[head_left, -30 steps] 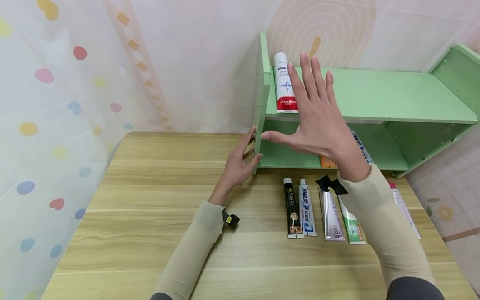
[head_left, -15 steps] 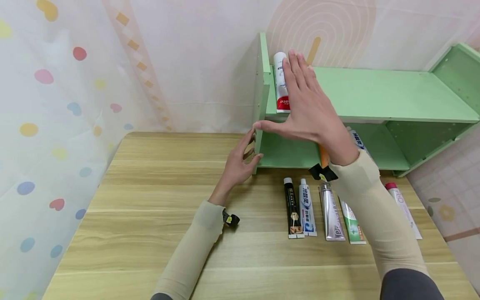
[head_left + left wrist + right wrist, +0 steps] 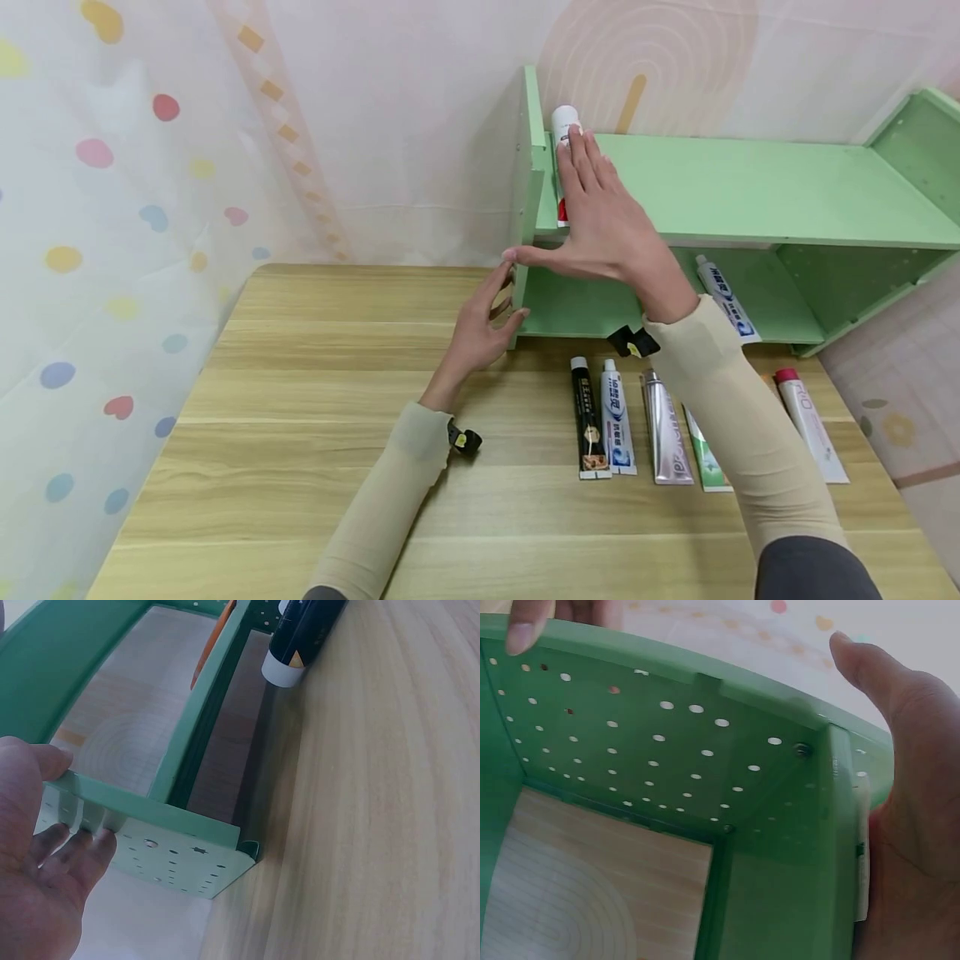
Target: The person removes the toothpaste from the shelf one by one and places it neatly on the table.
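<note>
My left hand (image 3: 482, 329) grips the front edge of the left side panel of a green shelf (image 3: 750, 192), thumb inside and fingers along the outer face, as the left wrist view also shows. My right hand (image 3: 607, 221) lies flat over a white and red toothpaste tube (image 3: 566, 121) at the left end of the upper board. Its fingers are straight and its thumb sticks out towards the side panel. The palm hides most of that tube; in the right wrist view a sliver of the tube (image 3: 863, 862) shows beside the hand.
Below the shelf lie a black toothpaste tube (image 3: 588, 417), a blue-white one (image 3: 618, 421), a silver one (image 3: 666, 429), a green-white one (image 3: 707, 458) and a red-capped one (image 3: 813, 425). Another blue-white tube (image 3: 727, 300) leans in the lower compartment. The right sleeve covers part of the table (image 3: 300, 500).
My right hand has moved left and slightly down, from beside the white and red toothpaste tube to over it, its spread fingers drawing together. My left hand keeps its hold on the panel.
</note>
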The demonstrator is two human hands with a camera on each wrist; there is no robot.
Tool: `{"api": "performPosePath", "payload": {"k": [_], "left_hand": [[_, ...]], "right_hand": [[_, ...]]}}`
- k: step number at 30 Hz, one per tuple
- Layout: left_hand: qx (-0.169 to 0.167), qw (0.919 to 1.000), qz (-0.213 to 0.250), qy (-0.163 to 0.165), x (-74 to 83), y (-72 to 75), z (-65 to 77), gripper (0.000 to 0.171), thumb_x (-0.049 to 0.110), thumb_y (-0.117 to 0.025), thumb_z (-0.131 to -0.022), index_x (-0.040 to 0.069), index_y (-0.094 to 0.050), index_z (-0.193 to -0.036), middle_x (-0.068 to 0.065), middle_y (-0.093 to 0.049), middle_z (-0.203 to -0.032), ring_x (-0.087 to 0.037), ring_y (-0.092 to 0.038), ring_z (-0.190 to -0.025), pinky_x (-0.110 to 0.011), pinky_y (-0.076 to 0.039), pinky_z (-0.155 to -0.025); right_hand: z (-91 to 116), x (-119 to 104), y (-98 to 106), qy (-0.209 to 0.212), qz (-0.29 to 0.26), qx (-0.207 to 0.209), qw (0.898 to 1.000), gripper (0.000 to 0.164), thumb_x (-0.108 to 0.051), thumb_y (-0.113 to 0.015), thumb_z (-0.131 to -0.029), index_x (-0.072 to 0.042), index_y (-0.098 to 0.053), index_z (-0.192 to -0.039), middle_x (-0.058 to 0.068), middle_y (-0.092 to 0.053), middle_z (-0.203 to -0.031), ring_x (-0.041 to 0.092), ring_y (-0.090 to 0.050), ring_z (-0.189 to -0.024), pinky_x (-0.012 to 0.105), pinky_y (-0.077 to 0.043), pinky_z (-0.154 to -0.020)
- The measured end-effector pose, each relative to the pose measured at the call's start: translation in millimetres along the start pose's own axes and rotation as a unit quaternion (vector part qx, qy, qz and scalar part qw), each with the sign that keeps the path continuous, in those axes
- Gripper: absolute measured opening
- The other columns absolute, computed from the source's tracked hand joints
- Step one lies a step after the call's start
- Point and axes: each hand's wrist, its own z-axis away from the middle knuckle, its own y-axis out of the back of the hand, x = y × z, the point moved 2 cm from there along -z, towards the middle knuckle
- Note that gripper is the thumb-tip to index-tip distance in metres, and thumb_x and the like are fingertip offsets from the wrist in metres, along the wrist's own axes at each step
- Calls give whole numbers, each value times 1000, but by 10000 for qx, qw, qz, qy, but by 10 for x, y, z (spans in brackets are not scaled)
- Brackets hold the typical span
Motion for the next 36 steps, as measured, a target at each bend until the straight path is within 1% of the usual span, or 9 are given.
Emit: {"api": "performPosePath", "payload": {"k": [9,15,21,24,28,29,31,34,36], "left_hand": [[28,10000,28,-21,-7,1,-8,80,8,-67,-99,26,-24,-165,1,-29,-169,-25,-38,-152,-34,-50,-114],[44,9999,69,-80,-6,-14,-13,80,7,-67,-98,25,-25,-164,0,-31,-168,-26,-40,-151,-39,-51,-113],[108,9998,158,-38,3,-29,-37,81,0,-66,-98,17,-24,-164,-10,-32,-167,-34,-40,-150,-49,-51,-113],[98,9998,193,-28,156,2,-19,78,-3,-64,-98,10,-25,-164,-15,-32,-166,-37,-40,-149,-53,-50,-113],[99,9998,144,-85,141,18,-13,79,2,-66,-98,18,-26,-164,-8,-34,-167,-32,-41,-149,-46,-51,-112],[112,9998,134,-103,88,11,-18,79,3,-67,-98,20,-27,-164,-6,-34,-167,-30,-41,-150,-45,-52,-112],[128,9998,113,-116,-14,-2,-31,80,6,-67,-98,26,-27,-164,-1,-34,-166,-26,-41,-150,-41,-52,-112],[136,9998,123,-95,-16,-4,-36,79,6,-68,-98,25,-27,-164,-2,-35,-166,-26,-41,-150,-40,-52,-113],[129,9998,118,-92,-14,-5,-40,80,6,-68,-98,25,-27,-164,-1,-34,-166,-25,-41,-150,-40,-51,-113]], "right_hand": [[-11,-3,-59,2,-24,-15,10000,126,-77,-60,-84,-2,4,-163,12,10,-173,25,11,-161,39,-2,-136],[65,-22,-66,92,165,-56,9998,121,-71,-62,-88,4,-3,-163,18,4,-173,29,8,-161,43,-8,-135],[157,-41,-71,204,361,125,9991,107,-52,-69,-92,10,-13,-160,25,-8,-171,35,-1,-161,46,-17,-134],[195,-52,-76,252,420,346,9982,98,-42,-72,-92,11,-21,-158,27,-17,-169,38,-9,-160,48,-26,-131],[261,-62,-89,348,434,708,9959,84,-24,-71,-92,11,-28,-155,28,-26,-164,41,-21,-155,51,-40,-124],[278,-64,-91,356,416,762,9956,79,-19,-68,-93,11,-28,-155,28,-27,-163,41,-22,-154,51,-42,-122],[310,-67,-94,371,383,834,9951,72,-9,-62,-94,10,-28,-155,27,-28,-162,41,-24,-153,51,-44,-120],[361,-63,-94,424,382,917,9942,68,3,-56,-93,9,-30,-155,27,-29,-161,41,-26,-151,51,-45,-119],[401,-67,-94,490,396,1019,9928,67,7,-57,-92,9,-32,-154,27,-30,-160,41,-27,-151,51,-48,-117]]}}
